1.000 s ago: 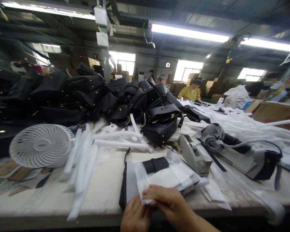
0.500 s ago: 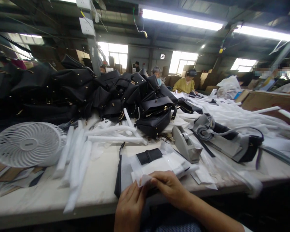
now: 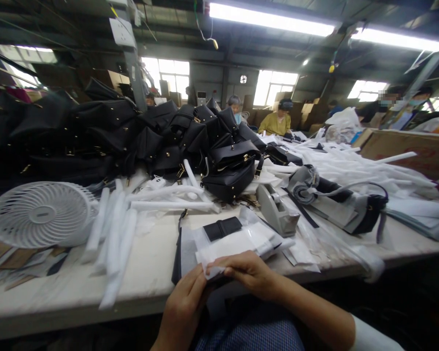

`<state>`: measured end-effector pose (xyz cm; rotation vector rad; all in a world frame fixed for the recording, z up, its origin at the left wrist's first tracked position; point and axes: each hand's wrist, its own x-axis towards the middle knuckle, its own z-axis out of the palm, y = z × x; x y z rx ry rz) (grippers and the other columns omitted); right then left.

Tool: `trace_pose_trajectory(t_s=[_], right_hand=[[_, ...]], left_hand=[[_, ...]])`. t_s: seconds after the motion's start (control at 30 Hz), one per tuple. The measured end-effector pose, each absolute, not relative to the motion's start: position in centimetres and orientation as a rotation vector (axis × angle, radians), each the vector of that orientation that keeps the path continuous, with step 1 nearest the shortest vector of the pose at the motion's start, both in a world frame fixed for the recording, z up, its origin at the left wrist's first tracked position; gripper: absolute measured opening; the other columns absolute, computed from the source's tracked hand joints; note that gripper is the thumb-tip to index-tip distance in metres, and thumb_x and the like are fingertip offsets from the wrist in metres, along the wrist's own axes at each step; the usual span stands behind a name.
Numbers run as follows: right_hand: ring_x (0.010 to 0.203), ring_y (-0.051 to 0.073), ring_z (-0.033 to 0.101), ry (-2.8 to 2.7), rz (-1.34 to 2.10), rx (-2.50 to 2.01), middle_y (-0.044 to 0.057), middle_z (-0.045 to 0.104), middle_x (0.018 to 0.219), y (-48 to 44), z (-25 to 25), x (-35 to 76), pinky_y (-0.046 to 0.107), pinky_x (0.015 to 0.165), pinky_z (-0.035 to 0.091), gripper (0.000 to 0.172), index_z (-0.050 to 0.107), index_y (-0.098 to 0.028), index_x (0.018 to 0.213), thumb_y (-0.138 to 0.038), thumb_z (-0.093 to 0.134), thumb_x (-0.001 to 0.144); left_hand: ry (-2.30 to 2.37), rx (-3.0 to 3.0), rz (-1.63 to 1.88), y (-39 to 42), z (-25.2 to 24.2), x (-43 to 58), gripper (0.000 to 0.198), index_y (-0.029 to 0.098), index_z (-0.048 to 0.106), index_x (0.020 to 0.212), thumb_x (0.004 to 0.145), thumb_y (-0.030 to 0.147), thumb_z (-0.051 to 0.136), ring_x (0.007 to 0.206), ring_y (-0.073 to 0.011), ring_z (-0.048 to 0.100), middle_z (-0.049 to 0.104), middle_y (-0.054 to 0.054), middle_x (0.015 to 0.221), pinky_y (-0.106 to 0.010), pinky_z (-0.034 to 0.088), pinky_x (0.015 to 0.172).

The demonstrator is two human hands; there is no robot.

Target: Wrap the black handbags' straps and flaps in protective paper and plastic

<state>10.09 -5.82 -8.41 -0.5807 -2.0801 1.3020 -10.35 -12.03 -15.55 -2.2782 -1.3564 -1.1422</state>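
A black handbag (image 3: 176,261) lies at the table's front edge, partly covered with thin white wrapping paper (image 3: 214,247). A black strap piece (image 3: 223,228) shows through an opening in the paper. My left hand (image 3: 186,300) is closed on the near edge of the paper, at the bag's front. Beside it, my right hand (image 3: 254,274) has its fingers bent over the same edge, pinching a fold. Its thumb is partly hidden under the fingers. Behind the bag stands a grey tape dispenser (image 3: 276,212).
Black handbags (image 3: 157,126) are heaped at the back left. A white fan (image 3: 42,214) and white foam rolls (image 3: 113,239) stand left. Another handbag (image 3: 362,219) with grey wrapping lies right. A cardboard box (image 3: 406,148) is at far right. A person in yellow (image 3: 276,123) sits across the table.
My right hand's fingers have moved left and now lie across the paper's folded edge, near my left fingers. The raised paper corner is pressed lower. The camera view has shifted slightly.
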Motion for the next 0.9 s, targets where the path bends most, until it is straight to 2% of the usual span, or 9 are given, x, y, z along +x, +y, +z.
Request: trace_pose_trajectory(t_s=[0.1,0.2,0.33,0.47,0.57,0.73,0.9], right_hand=[[0.112,0.021,0.065,-2.184,1.217,-0.443,0.012,0.071,0.117,-5.9,-8.6,10.1,0.033,0.101,0.046,0.033,0.067,-0.015,0.121,-0.031,0.049,0.099],[0.117,0.021,0.062,-2.336,1.045,-0.318,0.013,0.073,0.111,-6.1,-8.6,10.2,0.036,0.109,0.039,0.030,0.068,-0.012,0.117,-0.029,0.051,0.099],[0.122,0.022,0.059,-2.420,0.938,-0.273,0.012,0.075,0.104,-6.5,-8.5,10.3,0.037,0.112,0.036,0.029,0.069,-0.013,0.112,-0.031,0.050,0.099],[0.106,0.018,0.067,-2.301,0.929,-0.365,0.010,0.074,0.096,-6.5,-9.0,10.0,0.031,0.101,0.047,0.020,0.070,-0.013,0.101,-0.023,0.053,0.097],[0.099,0.017,0.068,-2.184,0.842,-0.482,0.010,0.073,0.101,-6.5,-9.8,9.5,0.027,0.091,0.053,0.013,0.068,-0.014,0.101,-0.018,0.059,0.093],[0.115,0.021,0.060,-2.205,0.552,-0.519,0.013,0.069,0.111,-6.8,-11.1,9.2,0.034,0.099,0.051,0.019,0.066,-0.015,0.109,-0.017,0.063,0.090],[0.113,0.023,0.060,-2.263,0.399,-0.618,0.015,0.066,0.116,-6.7,-11.8,9.2,0.036,0.099,0.052,0.034,0.062,-0.014,0.119,-0.025,0.069,0.087]], left_hand=[[-1.421,-2.237,-1.212,-12.1,-16.0,-10.4,0.023,0.018,0.058,0.115,0.099,0.029,0.045,0.098,-0.0187,0.071,0.071,-0.010,0.108,-0.027,0.058,0.087],[-1.510,-2.154,-1.274,-12.2,-15.8,-10.4,0.027,0.019,0.056,0.111,0.098,0.038,0.042,0.091,-0.0192,0.072,0.069,-0.010,0.100,-0.026,0.061,0.079],[-1.516,-2.164,-1.228,-12.3,-15.3,-10.5,0.031,0.019,0.055,0.119,0.099,0.037,0.038,0.099,-0.0201,0.069,0.063,-0.011,0.110,-0.028,0.061,0.081],[-1.486,-2.250,-1.218,-12.5,-15.3,-10.6,0.024,0.021,0.060,0.115,0.098,0.026,0.044,0.103,-0.0185,0.067,0.057,-0.011,0.119,-0.028,0.057,0.090],[-1.442,-2.263,-1.228,-12.5,-15.3,-10.6,0.022,0.019,0.060,0.113,0.096,0.021,0.045,0.110,-0.0200,0.064,0.058,-0.012,0.121,-0.030,0.056,0.093],[-1.400,-2.299,-1.154,-12.4,-15.0,-10.8,0.024,0.016,0.060,0.111,0.097,0.017,0.040,0.112,-0.0200,0.063,0.062,-0.014,0.121,-0.032,0.054,0.096],[-1.312,-2.288,-1.059,-12.4,-15.2,-11.3,0.024,0.013,0.060,0.112,0.097,0.016,0.041,0.114,-0.0221,0.063,0.066,-0.016,0.121,-0.034,0.055,0.095]])
